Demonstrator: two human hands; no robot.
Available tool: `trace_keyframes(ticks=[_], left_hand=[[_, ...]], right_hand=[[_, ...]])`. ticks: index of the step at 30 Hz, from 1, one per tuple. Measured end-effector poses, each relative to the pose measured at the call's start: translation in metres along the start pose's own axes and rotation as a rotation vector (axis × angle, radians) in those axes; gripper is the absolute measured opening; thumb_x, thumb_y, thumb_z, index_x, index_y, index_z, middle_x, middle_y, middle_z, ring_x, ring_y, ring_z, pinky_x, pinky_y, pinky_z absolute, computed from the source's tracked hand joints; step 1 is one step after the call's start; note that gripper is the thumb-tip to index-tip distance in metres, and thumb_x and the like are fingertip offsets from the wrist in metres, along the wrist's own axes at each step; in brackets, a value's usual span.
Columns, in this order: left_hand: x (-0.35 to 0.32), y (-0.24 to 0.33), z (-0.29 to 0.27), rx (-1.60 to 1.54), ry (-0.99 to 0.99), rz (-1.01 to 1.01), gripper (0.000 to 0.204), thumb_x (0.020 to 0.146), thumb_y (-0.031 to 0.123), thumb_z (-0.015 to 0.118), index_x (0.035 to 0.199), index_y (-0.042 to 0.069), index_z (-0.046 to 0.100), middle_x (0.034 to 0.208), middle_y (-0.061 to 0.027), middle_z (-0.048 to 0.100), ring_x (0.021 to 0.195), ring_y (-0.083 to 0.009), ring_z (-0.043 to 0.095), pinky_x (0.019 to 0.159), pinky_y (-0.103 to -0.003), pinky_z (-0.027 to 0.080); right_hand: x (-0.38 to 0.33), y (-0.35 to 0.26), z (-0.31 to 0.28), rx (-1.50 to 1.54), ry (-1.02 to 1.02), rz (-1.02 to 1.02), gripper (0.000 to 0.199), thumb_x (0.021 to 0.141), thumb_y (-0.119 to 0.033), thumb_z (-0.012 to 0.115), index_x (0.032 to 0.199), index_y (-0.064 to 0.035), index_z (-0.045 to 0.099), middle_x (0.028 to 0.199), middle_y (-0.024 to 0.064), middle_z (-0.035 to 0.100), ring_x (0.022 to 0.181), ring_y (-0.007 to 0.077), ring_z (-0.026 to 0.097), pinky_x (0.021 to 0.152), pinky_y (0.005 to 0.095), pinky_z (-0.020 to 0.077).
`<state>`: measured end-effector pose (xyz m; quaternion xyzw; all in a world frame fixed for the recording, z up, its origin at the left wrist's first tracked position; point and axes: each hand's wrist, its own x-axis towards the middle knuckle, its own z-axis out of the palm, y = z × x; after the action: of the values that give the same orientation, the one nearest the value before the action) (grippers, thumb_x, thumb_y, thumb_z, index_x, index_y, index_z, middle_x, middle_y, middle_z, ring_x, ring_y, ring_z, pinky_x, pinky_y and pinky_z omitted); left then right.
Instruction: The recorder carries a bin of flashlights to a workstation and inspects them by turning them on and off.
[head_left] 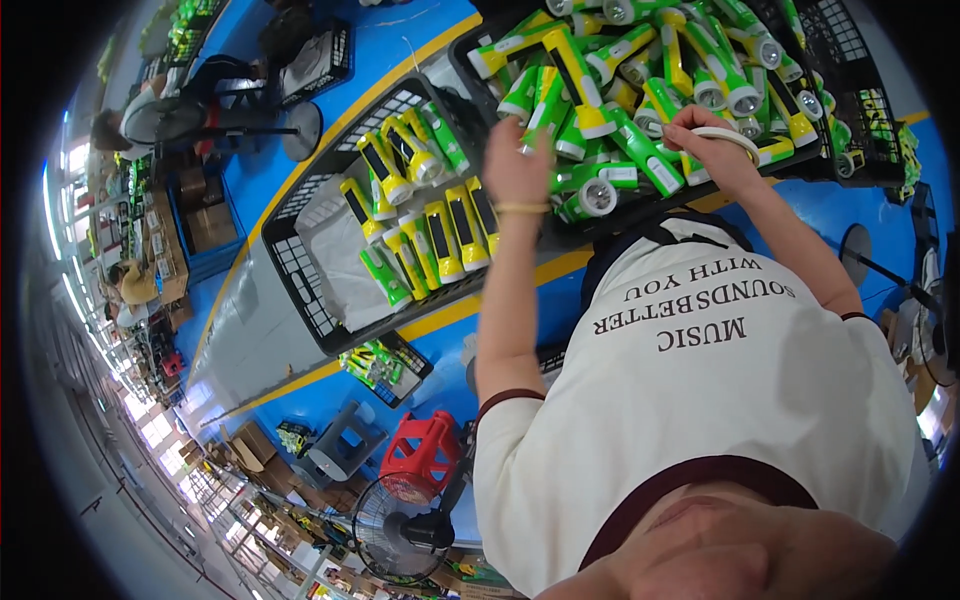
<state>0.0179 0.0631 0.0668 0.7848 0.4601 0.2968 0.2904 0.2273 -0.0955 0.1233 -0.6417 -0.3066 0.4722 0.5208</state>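
A large black crate (640, 212) is heaped with green and yellow flashlights (640, 150). My left hand (518, 168), smeared by motion, is over its left side, against the lower end of a green and yellow flashlight (547, 98); its grip is unclear. Over the middle of the heap, my right hand (712, 155) has curled fingers pressed together, and what is between them is too small to make out. A white ring (735, 136) lies across the back of that hand. Left of the heap, a second black crate (302, 282) holds rows of flashlights (440, 240) on a pale liner.
A smaller crate of flashlights (385, 368) is on the blue floor below the second crate. Nearby are a red stool (420, 450), a grey stool (345, 440) and a standing fan (405, 525). Another person (145, 115) is at the far left.
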Motion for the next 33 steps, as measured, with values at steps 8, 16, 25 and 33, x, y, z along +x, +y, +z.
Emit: trace_keyframes(ticks=[8,16,25,33], left_hand=[[0.013,0.045,0.098,-0.065,-0.088,-0.289,0.050,0.068,0.022,0.066,0.107,-0.002,0.045,0.097,-0.0177,0.058,0.088,-0.0318,0.058,0.075,-0.037,0.047],[-0.034,0.127,0.039,-1.185,-0.306,-0.367,0.038,0.085,0.015,0.037,0.121,0.003,0.038,0.107,-0.0148,0.053,0.095,-0.0238,0.055,0.081,-0.038,0.046],[-0.032,0.157,0.036,-1.110,-0.177,-0.093,0.061,0.092,0.049,0.029,0.124,-0.001,0.035,0.112,-0.0082,0.048,0.100,-0.0151,0.047,0.088,-0.027,0.037],[-0.036,0.157,0.025,-0.902,-0.129,-0.021,0.040,0.091,0.020,0.043,0.123,-0.003,0.037,0.110,-0.0078,0.049,0.099,-0.0144,0.047,0.087,-0.026,0.037]], right_hand=[[-0.019,-0.009,-0.045,0.002,0.025,-0.029,0.016,0.082,-0.018,0.061,0.081,-0.0032,0.055,0.075,-0.0001,0.056,0.071,0.0059,0.050,0.065,0.0206,0.0401],[-0.022,-0.045,-0.054,0.209,-0.217,0.038,0.012,0.084,-0.014,0.058,0.083,-0.0028,0.053,0.079,0.0029,0.058,0.079,0.0099,0.057,0.070,0.0230,0.0452],[-0.010,-0.074,-0.035,0.260,-0.381,0.025,0.014,0.082,-0.017,0.061,0.083,-0.0054,0.055,0.075,-0.0013,0.054,0.069,0.0067,0.050,0.059,0.0193,0.0375],[-0.006,-0.073,-0.026,0.212,-0.372,-0.055,0.015,0.080,-0.017,0.065,0.080,-0.0049,0.056,0.072,-0.0013,0.054,0.066,0.0072,0.049,0.058,0.0201,0.0389]])
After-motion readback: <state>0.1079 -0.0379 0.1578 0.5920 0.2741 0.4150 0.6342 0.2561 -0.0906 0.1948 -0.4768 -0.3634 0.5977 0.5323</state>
